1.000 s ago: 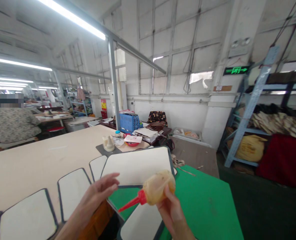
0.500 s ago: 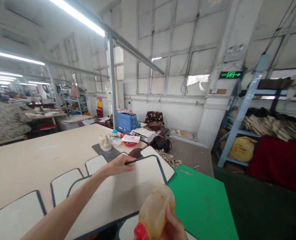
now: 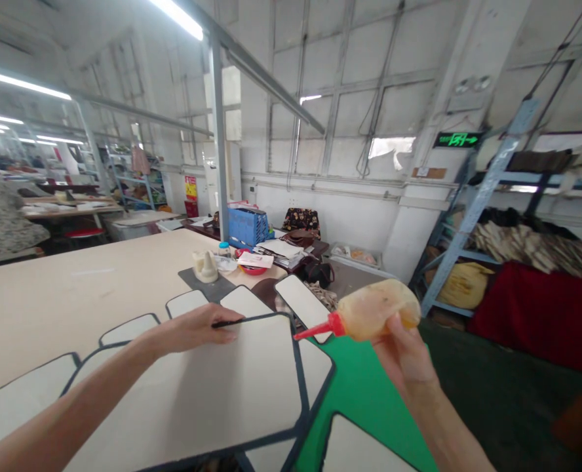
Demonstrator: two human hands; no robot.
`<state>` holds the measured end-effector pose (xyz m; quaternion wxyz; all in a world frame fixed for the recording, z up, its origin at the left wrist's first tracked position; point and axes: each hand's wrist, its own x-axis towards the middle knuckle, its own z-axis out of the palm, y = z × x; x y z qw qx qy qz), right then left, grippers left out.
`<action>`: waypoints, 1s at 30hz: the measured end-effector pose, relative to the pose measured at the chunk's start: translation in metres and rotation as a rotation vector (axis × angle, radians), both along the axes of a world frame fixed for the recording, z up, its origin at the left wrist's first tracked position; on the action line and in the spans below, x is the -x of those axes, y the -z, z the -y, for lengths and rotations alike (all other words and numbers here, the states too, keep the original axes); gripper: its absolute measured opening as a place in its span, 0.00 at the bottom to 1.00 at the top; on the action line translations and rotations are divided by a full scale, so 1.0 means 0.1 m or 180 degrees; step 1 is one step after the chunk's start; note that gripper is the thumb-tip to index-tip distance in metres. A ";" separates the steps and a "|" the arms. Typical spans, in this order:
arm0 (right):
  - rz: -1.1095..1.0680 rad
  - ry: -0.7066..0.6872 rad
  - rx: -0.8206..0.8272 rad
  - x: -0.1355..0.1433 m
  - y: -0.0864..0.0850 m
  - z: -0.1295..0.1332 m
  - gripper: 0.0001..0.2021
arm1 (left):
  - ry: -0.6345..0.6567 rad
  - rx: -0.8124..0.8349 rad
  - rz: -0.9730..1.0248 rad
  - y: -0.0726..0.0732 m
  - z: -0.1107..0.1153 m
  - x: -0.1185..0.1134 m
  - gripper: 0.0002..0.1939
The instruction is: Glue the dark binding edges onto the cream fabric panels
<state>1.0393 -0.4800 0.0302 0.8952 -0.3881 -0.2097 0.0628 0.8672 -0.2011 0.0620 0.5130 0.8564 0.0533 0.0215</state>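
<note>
My left hand pinches the far edge of a large cream panel with rounded corners and a dark border, holding it at a slant. In my right hand is a translucent squeeze bottle, lying sideways with some amber liquid inside. Its red nozzle points left, close to the panel's dark border at the upper right corner; whether it touches, I cannot tell. Similar dark-edged panels lie around, one small panel behind the nozzle and another panel at the bottom on a green board.
On the long beige table stands a cream cone-shaped holder on a dark mat. Beyond are a blue crate, a red dish and papers. A metal shelf stands right; another person is at far left.
My right hand has raised the squeeze bottle up and to the right, turning its nozzle to the panel's corner. The panel has shifted slightly left, my left hand still on its edge.
</note>
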 end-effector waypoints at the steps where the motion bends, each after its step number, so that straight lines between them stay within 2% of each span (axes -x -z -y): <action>1: 0.0074 -0.0062 0.0045 -0.03 -0.01 0.00 0.20 | 0.0222 -0.0183 -0.0112 -0.03 0.03 0.02 0.09; 4: 0.0157 -0.0192 0.0121 -0.07 -0.03 0.00 0.18 | 0.0462 -0.0350 -0.0286 -0.10 0.09 0.07 0.12; 10: 0.0242 -0.0270 0.0174 -0.10 -0.03 0.03 0.19 | 0.0504 -0.0001 -0.0354 -0.14 0.12 0.13 0.14; 18: 0.0317 -0.0540 0.0233 -0.17 0.09 0.12 0.20 | 0.0592 0.0526 -0.0539 -0.23 0.19 0.21 0.14; 22: 0.0381 -0.0676 0.0247 -0.14 0.10 0.15 0.19 | 0.0650 0.0454 -0.0555 -0.23 0.19 0.20 0.15; 30: 0.0536 -0.0841 0.0330 -0.10 0.10 0.22 0.21 | 0.1022 0.0583 -0.0531 -0.17 0.11 0.20 0.17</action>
